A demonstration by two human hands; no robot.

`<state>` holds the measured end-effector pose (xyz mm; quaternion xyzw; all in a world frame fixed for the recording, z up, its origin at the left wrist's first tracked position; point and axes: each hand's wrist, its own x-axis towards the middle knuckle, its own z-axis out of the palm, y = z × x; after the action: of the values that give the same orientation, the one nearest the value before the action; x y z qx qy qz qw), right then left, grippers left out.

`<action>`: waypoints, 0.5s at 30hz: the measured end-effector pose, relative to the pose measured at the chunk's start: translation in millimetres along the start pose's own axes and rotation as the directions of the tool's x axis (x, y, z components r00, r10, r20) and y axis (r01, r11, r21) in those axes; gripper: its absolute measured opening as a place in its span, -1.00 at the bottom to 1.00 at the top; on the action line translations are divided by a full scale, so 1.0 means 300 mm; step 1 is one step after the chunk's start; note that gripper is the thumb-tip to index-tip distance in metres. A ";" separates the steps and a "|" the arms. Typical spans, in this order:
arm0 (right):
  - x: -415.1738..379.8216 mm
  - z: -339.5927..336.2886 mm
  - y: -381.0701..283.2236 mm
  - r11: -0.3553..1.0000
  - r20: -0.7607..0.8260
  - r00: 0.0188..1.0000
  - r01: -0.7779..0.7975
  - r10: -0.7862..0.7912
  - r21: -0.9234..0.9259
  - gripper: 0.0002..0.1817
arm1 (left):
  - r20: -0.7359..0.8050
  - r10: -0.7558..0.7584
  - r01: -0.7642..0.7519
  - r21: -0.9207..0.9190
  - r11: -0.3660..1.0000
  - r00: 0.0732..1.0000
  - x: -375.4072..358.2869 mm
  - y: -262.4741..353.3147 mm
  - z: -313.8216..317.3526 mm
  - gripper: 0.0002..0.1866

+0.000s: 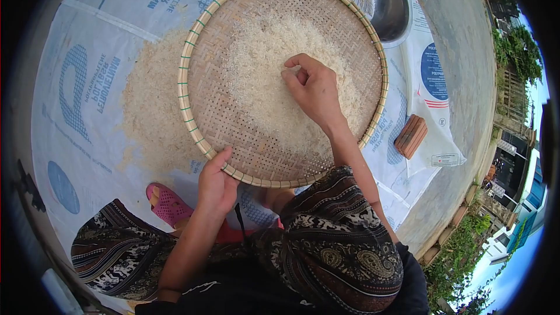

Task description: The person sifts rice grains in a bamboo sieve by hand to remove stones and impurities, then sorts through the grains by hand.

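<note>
A round woven bamboo winnowing tray [204, 90], its rim bound with green ties, is held over my lap. White grains that look like rice [256, 93] are spread over its middle and right side. My left hand [218, 184] grips the rim at the lower left, thumb on top. Above the grains, my right hand [314, 86] is closed, its thumb and curled fingers drawn together. Anything between those fingertips is too small to make out.
Printed plastic sheeting [105, 140] covers the ground, with spilled grain and husks [154, 105] left of the tray. A metal basin [392, 6] with brownish grain stands at the upper right. A brick [410, 136] weighs on the sheet. Below the tray shows a pink shoe [169, 205].
</note>
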<state>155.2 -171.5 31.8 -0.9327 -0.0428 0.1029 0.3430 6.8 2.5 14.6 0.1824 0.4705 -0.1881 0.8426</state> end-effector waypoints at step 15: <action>0.001 0.002 0.034 0.987 -0.022 0.999 -0.024 0.028 0.160 -0.91 | 0.008 -0.003 0.003 -0.006 1.000 1.000 -0.002 0.001 0.002 -0.54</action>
<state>155.5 -178.9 24.7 -0.9038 -0.0180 0.0993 0.4159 7.2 2.4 15.4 0.1785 0.4681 -0.1887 0.8446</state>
